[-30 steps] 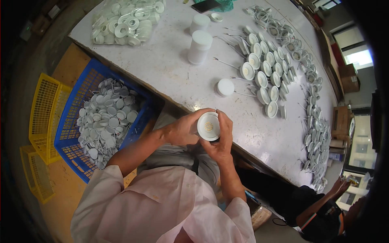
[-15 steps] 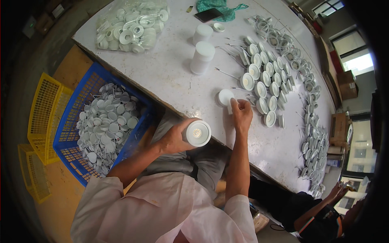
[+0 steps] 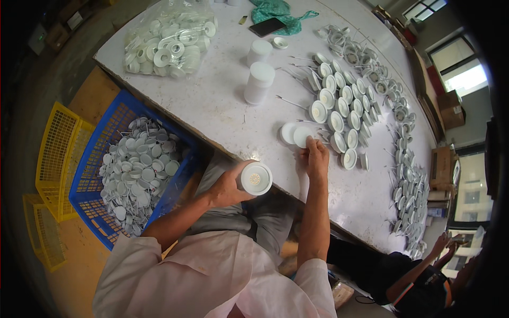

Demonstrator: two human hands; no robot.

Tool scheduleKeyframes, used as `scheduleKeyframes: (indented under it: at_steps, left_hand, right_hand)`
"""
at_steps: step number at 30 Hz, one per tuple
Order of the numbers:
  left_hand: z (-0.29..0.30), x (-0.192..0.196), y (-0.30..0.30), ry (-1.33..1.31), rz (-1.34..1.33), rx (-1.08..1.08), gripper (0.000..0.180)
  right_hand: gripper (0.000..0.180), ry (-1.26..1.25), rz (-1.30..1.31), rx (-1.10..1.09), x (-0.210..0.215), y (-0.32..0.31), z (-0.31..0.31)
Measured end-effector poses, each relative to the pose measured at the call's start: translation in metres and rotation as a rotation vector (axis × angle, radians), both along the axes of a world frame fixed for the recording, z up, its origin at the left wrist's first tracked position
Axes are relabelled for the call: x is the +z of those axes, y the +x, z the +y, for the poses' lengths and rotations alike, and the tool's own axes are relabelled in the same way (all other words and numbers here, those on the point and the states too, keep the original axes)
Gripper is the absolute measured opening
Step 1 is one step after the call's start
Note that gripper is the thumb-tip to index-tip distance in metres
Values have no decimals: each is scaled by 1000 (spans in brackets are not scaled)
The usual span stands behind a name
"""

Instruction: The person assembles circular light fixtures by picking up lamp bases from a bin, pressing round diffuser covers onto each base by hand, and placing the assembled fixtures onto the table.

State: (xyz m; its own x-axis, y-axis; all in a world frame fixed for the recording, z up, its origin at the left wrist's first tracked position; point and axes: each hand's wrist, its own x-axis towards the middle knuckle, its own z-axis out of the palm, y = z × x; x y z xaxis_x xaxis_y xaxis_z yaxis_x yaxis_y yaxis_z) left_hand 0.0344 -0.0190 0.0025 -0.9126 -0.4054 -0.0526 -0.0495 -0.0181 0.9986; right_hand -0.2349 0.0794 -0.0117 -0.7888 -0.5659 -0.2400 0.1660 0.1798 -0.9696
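Note:
My left hand [image 3: 225, 188] is closed around a round white LED downlight [image 3: 256, 183], its open face turned up so the yellowish LED dots show inside. Over the table edge, my right hand [image 3: 317, 159] pinches a thin white disc [image 3: 303, 137] between thumb and fingers. A second white disc [image 3: 287, 133] lies just left of it, partly overlapped in view. Several similar downlights [image 3: 335, 121] stand in rows beyond my right hand, wires trailing from them. Farther off are two white cylinders, a near one [image 3: 260, 87] and a far one [image 3: 259, 52], which look like stacked discs.
A blue basket [image 3: 87, 183] full of white round parts stands left of the table [image 3: 212, 119], beside yellow crates [image 3: 50, 159]. A clear bag of white rings [image 3: 169, 45], a phone [image 3: 267, 27] and green cloth [image 3: 289, 21] lie at the back. Another person [image 3: 419, 281] sits at right.
My right hand has turned the disc from nearly edge-on to face up, next to the other disc. My left hand still holds the downlight. The whole view has shifted slightly.

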Motion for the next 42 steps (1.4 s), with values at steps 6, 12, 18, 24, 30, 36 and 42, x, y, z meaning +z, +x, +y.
scheduleKeyframes:
  at_steps: [6, 12, 18, 24, 30, 36, 42]
  left_hand:
    - [-2, -3, -4, 54, -17, 50, 75]
    - [-1, 0, -17, 46, 9, 43, 75]
    - [-1, 0, -32, 161, -27, -40, 77]
    - [5, 5, -38, 265, 21, 0, 68]
    - [7, 5, -39, 383, 161, -76, 70]
    - [8, 19, -40, 378, 10, -55, 60]
    - [12, 9, -42, 214, 30, 15, 52]
  right_hand:
    - [18, -276, -314, -60, 7, 33, 20]
    - [19, -330, -371, -91, 10, 57, 34]
    - [26, 52, 875, 13, 29, 98, 52]
    - [45, -33, 1345, 293, 28, 115, 54]
    - [47, 19, 1390, 318, 33, 122, 56]
    - [48, 43, 1411, 300, 29, 125, 56]
    - [45, 83, 1444, 279, 27, 129, 56]
